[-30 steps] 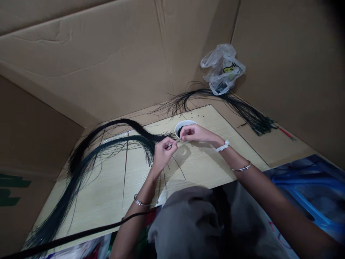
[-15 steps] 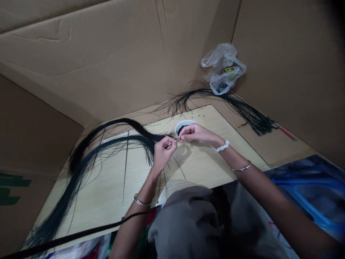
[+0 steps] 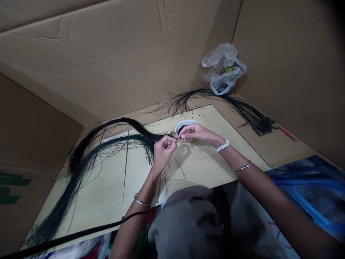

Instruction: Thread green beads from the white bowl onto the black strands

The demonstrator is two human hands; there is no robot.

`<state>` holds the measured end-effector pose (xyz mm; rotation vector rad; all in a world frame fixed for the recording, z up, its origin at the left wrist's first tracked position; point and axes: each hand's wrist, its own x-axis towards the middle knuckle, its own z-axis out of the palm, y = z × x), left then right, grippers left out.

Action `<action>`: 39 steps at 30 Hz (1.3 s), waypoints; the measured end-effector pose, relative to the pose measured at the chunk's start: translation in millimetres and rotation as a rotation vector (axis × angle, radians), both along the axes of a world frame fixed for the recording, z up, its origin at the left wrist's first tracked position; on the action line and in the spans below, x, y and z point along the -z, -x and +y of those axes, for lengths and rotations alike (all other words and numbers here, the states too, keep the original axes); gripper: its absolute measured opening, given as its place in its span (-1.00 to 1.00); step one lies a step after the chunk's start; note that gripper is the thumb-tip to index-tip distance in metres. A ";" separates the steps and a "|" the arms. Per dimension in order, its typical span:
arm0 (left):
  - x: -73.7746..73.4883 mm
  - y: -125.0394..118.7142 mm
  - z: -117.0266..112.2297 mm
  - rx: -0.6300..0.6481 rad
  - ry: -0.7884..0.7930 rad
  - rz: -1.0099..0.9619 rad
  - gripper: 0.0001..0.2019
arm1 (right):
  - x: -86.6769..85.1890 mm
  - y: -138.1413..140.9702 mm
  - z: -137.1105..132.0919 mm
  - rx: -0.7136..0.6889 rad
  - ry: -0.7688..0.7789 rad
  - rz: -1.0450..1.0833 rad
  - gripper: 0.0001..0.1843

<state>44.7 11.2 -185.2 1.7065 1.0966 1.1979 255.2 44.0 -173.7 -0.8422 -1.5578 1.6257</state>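
My left hand (image 3: 163, 150) is closed in a pinch on thin dark strands, with a few long ends hanging below toward the board's front edge. Close by on its right, my right hand (image 3: 195, 132) pinches at the strands' tips; whatever lies between those fingertips is too small to make out. Partly covered by the right hand is a white bowl (image 3: 185, 122) containing small dark pieces that look like beads. Two long bundles of dark strands, a black one (image 3: 115, 121) and a dark green one (image 3: 90, 154), curve across the board from the left toward my left hand.
A third bundle of dark strands (image 3: 242, 109) lies at the back right, near a clear plastic bag (image 3: 225, 70) and a red-handled tool (image 3: 287, 134). Several tiny dark dots sit on the pale board (image 3: 102, 201) behind the bowl. Tall cardboard walls (image 3: 121, 64) enclose the surface.
Almost nothing differs. Both hands keep their pinched positions beside the bowl, with only a very slight shift of the fingers.
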 end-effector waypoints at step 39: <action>-2.7 -2.1 -1.6 -0.039 -0.030 0.036 -0.80 | -3.3 0.6 -1.0 -0.030 -0.005 -0.019 -0.63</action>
